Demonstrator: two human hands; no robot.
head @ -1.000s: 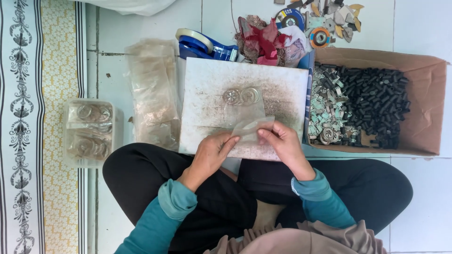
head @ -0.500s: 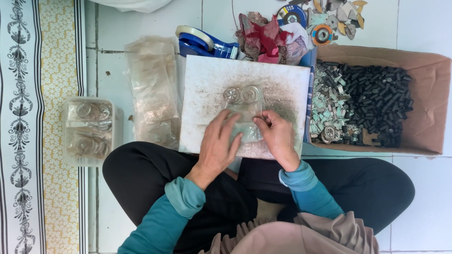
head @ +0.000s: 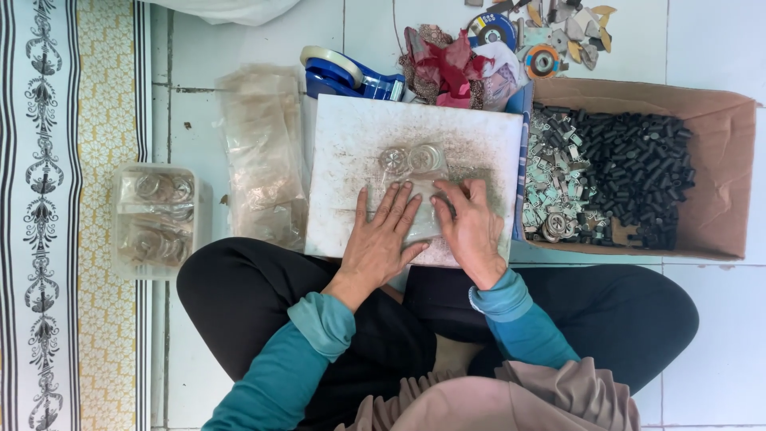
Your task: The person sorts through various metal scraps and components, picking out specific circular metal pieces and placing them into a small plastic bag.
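My fingers (head: 396, 209) on the left hand (head: 381, 239) lie flat and spread a little apart, palm down, pressing a small clear plastic bag (head: 421, 214) against the white board (head: 351, 152) resting across my lap. My right hand (head: 471, 227) sits just beside it, its fingers together and bent, pinching or smoothing the same bag along its right edge; I cannot tell whether they have the edge clamped or only pressed. The bag lies under and between both hands, and its upper end, just beyond my fingertips, shows two round metal discs (head: 411, 160) side by side inside the plastic.

By my reckoning I am at the flattening stage: the discs are in, and the bag is being pressed down before it is closed. The next move would call for keeping the discs at the far end while the open edge is folded or sealed without creasing.

Beyond my fingertips, past the board, lies a blue tape dispenser (head: 343, 76) and a heap of red cloth scraps (head: 447, 68). Left of my left hand is a stack of empty clear bags (head: 259, 144) on the tiled floor (head: 718, 335), and further left a clear tub (head: 155, 219) of filled packets. Right of my right hand stands a cardboard box (head: 718, 160) of small black parts (head: 638, 183).
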